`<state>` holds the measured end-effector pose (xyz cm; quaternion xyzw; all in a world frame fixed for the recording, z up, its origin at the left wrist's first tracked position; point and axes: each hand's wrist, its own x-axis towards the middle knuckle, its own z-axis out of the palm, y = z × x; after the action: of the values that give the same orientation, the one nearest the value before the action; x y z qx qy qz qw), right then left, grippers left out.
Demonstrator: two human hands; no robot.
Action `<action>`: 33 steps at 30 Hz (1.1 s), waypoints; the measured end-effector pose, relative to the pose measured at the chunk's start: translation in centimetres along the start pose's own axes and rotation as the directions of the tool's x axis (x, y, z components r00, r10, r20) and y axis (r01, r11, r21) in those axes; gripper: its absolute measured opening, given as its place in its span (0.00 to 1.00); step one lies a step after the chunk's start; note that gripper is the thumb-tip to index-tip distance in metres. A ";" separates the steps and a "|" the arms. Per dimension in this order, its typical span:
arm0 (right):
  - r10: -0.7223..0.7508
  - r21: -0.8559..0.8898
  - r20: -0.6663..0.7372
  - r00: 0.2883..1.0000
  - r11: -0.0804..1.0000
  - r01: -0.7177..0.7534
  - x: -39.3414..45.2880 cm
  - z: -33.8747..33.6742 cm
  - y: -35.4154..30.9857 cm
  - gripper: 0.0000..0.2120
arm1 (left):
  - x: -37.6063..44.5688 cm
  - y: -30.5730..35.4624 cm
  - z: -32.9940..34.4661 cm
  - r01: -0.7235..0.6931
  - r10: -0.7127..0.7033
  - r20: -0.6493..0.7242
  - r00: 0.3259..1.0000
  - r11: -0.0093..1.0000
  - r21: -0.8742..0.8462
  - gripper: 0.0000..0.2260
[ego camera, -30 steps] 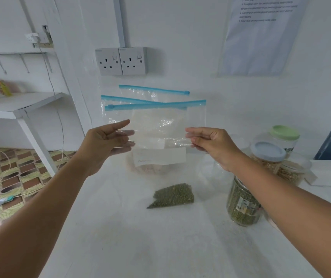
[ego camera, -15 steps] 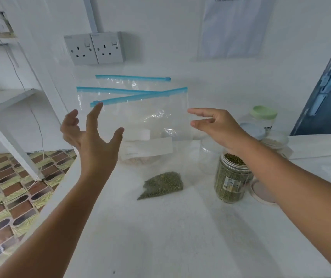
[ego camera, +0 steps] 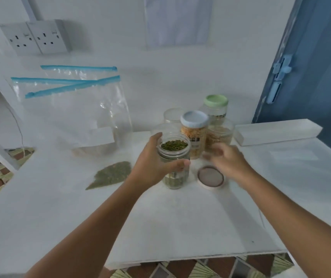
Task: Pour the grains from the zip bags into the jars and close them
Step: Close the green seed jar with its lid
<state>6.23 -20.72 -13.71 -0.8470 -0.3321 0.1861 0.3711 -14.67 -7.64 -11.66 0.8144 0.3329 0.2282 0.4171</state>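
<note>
The left hand [ego camera: 152, 167] has its grip wrapped round the open green-bean jar [ego camera: 174, 163] standing mid-tabletop [ego camera: 180, 217]. The right hand [ego camera: 225, 160] is blurred above the loose lid [ego camera: 210, 176]; its grip I cannot tell.

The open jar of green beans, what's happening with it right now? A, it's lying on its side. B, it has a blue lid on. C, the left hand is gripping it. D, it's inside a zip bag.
C: the left hand wraps around the upright jar of green beans, whose mouth is uncovered, while a loose lid lies on the table beside it.
</note>
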 end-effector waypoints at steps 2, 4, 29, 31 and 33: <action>0.139 -0.250 0.161 0.977 0.964 -0.096 -0.4 0.4 2.4 0.46 | 0.1 0.0 1.1 0.017 -0.020 -0.070 0.997 0.999 -0.045 0.49; 0.203 -0.420 0.229 0.952 0.903 -0.091 -0.8 1.2 4.3 0.54 | 0.1 -0.1 1.6 0.017 -0.026 -0.114 0.993 0.996 -0.085 0.44; -0.460 -0.088 0.353 0.815 0.851 0.518 0.6 -1.7 -9.6 0.46 | 1.3 -2.2 0.4 -0.052 0.042 -0.080 0.996 0.990 -0.127 0.41; -0.449 -0.131 0.386 0.806 0.838 0.529 0.7 -1.8 -10.4 0.46 | 1.5 -2.4 0.3 -0.058 0.049 -0.067 0.997 0.989 -0.136 0.41; -0.428 -0.147 0.425 0.798 0.837 0.527 1.2 -1.7 -10.6 0.46 | 1.7 -2.5 0.2 -0.063 0.057 -0.046 0.997 0.987 -0.146 0.41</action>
<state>3.56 -15.41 -4.71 -0.7235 -0.6224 0.1990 0.2224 -14.25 -5.42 -13.71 0.7860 0.2990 0.2816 0.4621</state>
